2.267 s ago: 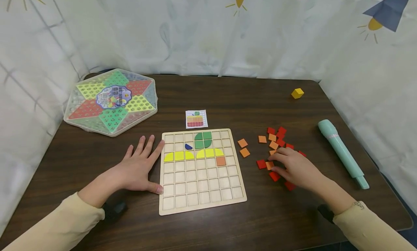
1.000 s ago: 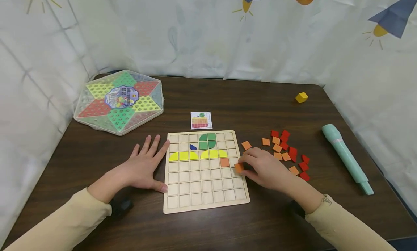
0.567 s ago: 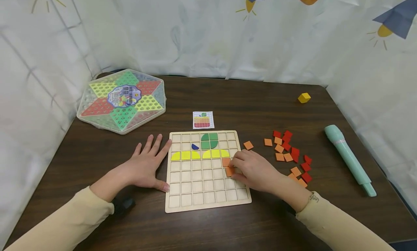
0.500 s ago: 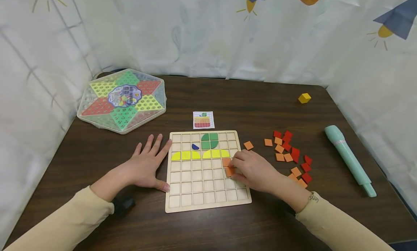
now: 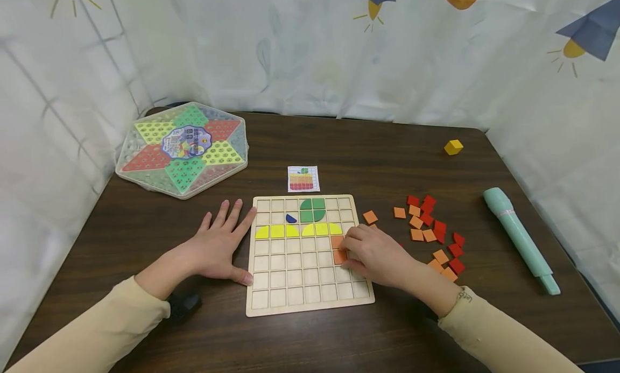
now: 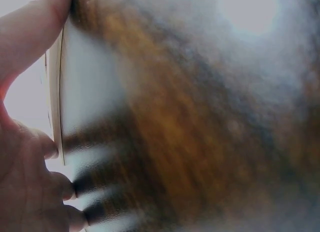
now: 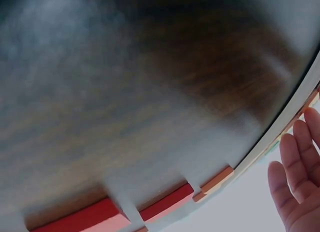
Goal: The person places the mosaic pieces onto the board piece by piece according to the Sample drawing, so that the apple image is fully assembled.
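Note:
A wooden grid board point(image 5: 310, 308) lies mid-table, holding green, yellow and blue pieces. My left hand point(image 5: 210, 254) rests on the table with fingers spread, its index finger and thumb at the board's left edge. In the left wrist view, that hand's thumb point(image 6: 30, 34) and fingertips show along the board's side. Over the board's right part, my right hand point(image 5: 375, 252) pinches an orange square tile point(image 5: 339, 257) at a grid cell. Directly above it, another orange tile point(image 5: 336, 241) sits in its cell. The right wrist view shows only some of that hand's fingers point(image 7: 292, 172).
Loose red tiles point(image 5: 439, 226) and orange tiles point(image 5: 417, 234) are scattered right of the board. A small pattern card point(image 5: 303, 179) lies behind it. A hexagonal game box point(image 5: 181, 147) stands back left, a yellow cube point(image 5: 453, 147) back right, and a mint-green tube point(image 5: 520, 238) far right.
My right hand took an orange tile from the scattered pile and carried it left onto the board, under the first orange tile. The left hand has stayed at the board's edge.

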The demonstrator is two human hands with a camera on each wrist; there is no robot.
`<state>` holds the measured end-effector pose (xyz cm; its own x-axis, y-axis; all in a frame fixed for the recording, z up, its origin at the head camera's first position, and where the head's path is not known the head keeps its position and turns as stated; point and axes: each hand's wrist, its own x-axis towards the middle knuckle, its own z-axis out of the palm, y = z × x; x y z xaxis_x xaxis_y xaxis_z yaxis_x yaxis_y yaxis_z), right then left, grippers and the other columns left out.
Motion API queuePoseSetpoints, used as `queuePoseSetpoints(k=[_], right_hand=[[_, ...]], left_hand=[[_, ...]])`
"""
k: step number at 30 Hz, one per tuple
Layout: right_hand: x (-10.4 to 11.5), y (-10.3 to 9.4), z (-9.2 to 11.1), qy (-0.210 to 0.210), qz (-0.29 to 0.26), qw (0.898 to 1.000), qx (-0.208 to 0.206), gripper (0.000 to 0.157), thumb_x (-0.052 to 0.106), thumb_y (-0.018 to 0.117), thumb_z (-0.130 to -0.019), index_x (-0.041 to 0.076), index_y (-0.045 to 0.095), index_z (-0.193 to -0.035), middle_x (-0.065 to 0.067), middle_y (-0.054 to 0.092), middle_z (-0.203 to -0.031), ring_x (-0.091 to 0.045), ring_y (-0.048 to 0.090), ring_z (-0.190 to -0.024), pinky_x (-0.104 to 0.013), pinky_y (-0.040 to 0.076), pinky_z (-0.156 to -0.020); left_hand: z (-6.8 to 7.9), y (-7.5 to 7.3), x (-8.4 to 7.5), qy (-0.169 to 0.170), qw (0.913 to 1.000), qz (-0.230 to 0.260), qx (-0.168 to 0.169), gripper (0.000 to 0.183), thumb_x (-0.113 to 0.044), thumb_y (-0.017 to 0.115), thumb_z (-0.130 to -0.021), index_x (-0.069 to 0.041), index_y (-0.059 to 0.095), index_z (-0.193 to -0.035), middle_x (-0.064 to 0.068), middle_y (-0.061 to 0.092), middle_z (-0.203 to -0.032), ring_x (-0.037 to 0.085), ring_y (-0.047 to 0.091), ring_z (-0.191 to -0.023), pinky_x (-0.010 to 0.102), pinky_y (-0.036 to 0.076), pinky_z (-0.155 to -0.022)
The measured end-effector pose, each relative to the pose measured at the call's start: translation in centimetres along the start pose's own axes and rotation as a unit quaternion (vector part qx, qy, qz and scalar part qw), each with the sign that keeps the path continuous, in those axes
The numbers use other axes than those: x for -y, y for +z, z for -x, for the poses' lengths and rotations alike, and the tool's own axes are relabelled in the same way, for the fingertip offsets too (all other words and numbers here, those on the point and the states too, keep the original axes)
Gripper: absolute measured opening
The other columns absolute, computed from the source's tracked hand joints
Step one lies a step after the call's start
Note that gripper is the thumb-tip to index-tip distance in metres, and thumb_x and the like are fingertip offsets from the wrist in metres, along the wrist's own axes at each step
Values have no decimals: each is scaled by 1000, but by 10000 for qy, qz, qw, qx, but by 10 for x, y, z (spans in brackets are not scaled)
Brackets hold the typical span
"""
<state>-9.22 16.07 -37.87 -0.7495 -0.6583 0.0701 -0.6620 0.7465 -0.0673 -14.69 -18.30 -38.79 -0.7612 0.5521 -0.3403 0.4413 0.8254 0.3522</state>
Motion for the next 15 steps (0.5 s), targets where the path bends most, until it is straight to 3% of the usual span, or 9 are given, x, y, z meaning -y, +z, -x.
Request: queuePoseSetpoints(k=[7, 15], right_hand=[[-9, -6, 3, 121, -88, 9998, -93, 26, 23, 87, -83, 13, 75, -103, 0, 70, -100, -15, 62, -89, -32, 55, -80], [-44, -13, 10, 601, -136, 9977, -284, 29, 20, 87, -83, 7, 74, -106, -7, 70, -106, -22, 63, -95, -36, 58, -79]], left_hand=[[0, 0, 0, 1, 10000, 28, 6, 140, -72, 82, -67, -6, 6, -165, 32, -5, -168, 57, -9, -153, 80, 3, -114], [0, 0, -1, -36, 10000, 30, 14, 141, -71, 82, -66, -6, 7, -165, 32, -4, -168, 57, -8, -153, 80, 2, -114]])
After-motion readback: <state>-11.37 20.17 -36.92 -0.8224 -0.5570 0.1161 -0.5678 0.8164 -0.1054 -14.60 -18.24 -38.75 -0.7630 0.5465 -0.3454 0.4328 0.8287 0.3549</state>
